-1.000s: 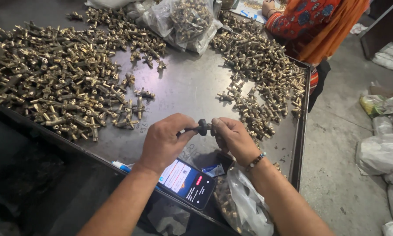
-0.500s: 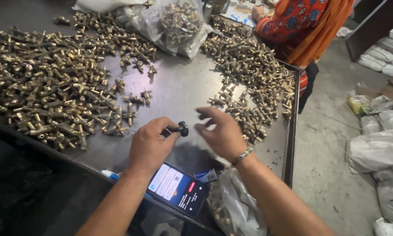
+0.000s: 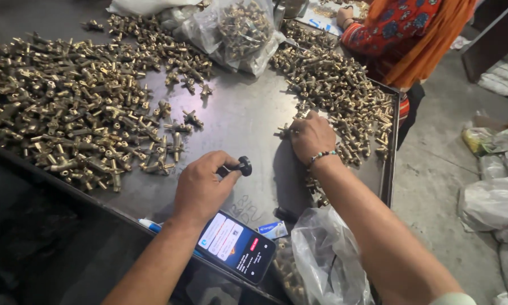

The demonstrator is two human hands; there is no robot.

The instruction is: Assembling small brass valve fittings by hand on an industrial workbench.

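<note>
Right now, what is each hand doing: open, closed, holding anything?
Left hand: closed on a small black tool.
Right hand: palm down on the brass fittings; whether it grips one cannot be told.

Two hands [image 3: 200, 189], one black knob [image 3: 244, 166], one phone [image 3: 237, 246], countless brass fittings [image 3: 67, 124]

My left hand [image 3: 200, 189] pinches a small black knob [image 3: 242, 166] in its fingers [image 3: 223, 164]; at two o'clock my right hand [image 3: 311, 135] rests on brass fittings [image 3: 344, 101] on the worktop [image 3: 248, 118].
</note>
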